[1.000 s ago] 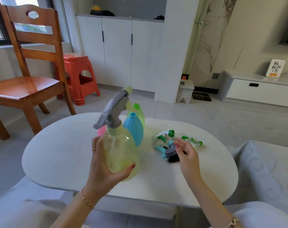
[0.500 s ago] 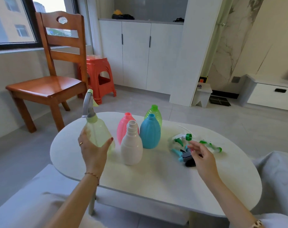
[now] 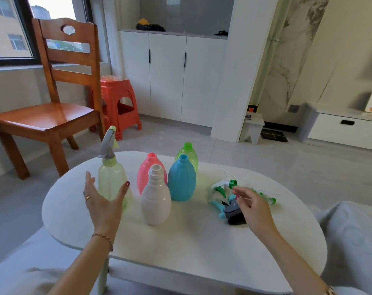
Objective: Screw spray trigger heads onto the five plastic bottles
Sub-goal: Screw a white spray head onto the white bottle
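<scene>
Release had just happened: the left hand stood spread open, empty, behind the yellow bottle, now set capped on the worktop. One of five done. The right hand, fingers loosely curled and empty, hovered over the loose trigger heads.

My left hand spread wide, fingers loose around the pale yellow-green translucent plastic bottle, which stands on the white oval counter with its grey trigger head fitted. Pink, white, blue and green plastic bottles stand uncapped. My right hand hovers over the pile of loose trigger heads, fingers half curled.
</scene>
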